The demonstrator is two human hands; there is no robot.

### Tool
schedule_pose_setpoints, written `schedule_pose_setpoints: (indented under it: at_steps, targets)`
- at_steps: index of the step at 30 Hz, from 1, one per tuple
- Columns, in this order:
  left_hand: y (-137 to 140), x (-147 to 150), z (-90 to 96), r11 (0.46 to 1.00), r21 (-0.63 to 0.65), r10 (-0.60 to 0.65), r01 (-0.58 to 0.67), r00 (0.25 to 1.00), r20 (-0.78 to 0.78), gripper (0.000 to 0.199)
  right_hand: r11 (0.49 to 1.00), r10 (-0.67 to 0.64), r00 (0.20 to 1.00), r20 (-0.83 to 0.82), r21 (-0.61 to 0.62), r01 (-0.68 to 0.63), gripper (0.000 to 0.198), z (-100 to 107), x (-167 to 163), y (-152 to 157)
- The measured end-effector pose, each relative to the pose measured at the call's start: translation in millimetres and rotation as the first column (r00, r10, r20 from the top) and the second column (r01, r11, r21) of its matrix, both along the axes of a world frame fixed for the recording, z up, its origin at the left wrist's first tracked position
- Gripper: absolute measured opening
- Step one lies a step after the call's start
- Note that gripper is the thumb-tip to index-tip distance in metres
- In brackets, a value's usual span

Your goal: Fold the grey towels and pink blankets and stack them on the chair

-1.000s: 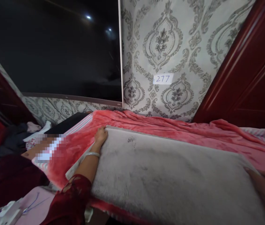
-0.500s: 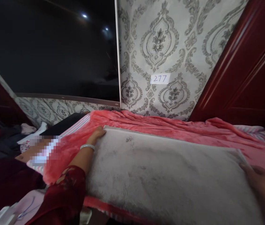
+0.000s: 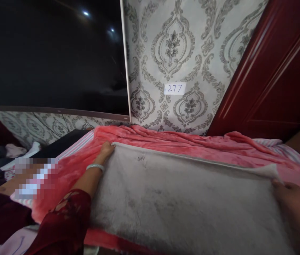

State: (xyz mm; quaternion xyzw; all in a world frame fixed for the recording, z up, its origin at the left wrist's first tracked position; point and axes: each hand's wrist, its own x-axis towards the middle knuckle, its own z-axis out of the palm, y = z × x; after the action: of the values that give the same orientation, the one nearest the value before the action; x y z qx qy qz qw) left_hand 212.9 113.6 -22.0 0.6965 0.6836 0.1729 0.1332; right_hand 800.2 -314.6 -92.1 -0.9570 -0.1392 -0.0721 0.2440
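Our left hand (image 3: 107, 149) pinches one corner of the grey cloth (image 3: 182, 198). Our right hand (image 3: 294, 201) pinches its right edge, above the pink blanket (image 3: 163, 139).

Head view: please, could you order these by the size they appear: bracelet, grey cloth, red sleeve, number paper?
1. Grey cloth
2. Red sleeve
3. Number paper
4. Bracelet

Open air above the grey cloth (image 3: 182, 202), patterned wall (image 3: 172, 49) a barrier beyond, blurred lower right uncertain.
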Motion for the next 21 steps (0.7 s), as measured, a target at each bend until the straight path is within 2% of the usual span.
schedule_pose_setpoints:
  at_steps: [3, 8, 13, 16, 19, 21]
  targets:
    - [-5.1, 5.1, -5.5, 1.0, 0.015, 0.022, -0.021, 1.0, -0.02, 0.024, 0.997, -0.076, 0.982, -0.171, -0.021, 0.073, 0.074, -1.7, -16.4, 6.7]
    - [-12.1, 5.0, -11.9, 0.999, 0.04, 0.036, -0.036, 0.999, -0.009, 0.034, 0.996, -0.07, 0.992, -0.101, 0.04, 0.074, 0.074, -4.2, -29.9, 9.6]
    - [-9.1, 0.4, -6.5, 0.999, 0.037, 0.031, -0.033, 0.998, 0.047, 0.038, 0.987, -0.049, 0.987, -0.153, 0.145, 0.071, 0.068, 4.0, -39.8, 5.9]
    - [-8.2, -6.1, -1.0, 1.0, 0.014, 0.004, -0.006, 0.996, 0.095, 0.035, 0.98, -0.037, 0.99, -0.136, 0.187, 0.063, 0.061, 10.2, -46.9, 7.3]
    - [-8.1, -12.7, 3.3, 0.999, -0.017, -0.04, 0.043, 0.986, 0.163, 0.03, 0.984, -0.021, 0.99, -0.142, 0.175, 0.046, 0.053, 15.6, -47.2, 12.0]
    - [-6.4, -13.9, 4.9, 0.999, -0.015, -0.027, 0.03, 0.982, 0.186, 0.026, 0.985, -0.038, 0.985, -0.165, 0.158, 0.065, 0.046, 18.5, -41.9, 14.7]
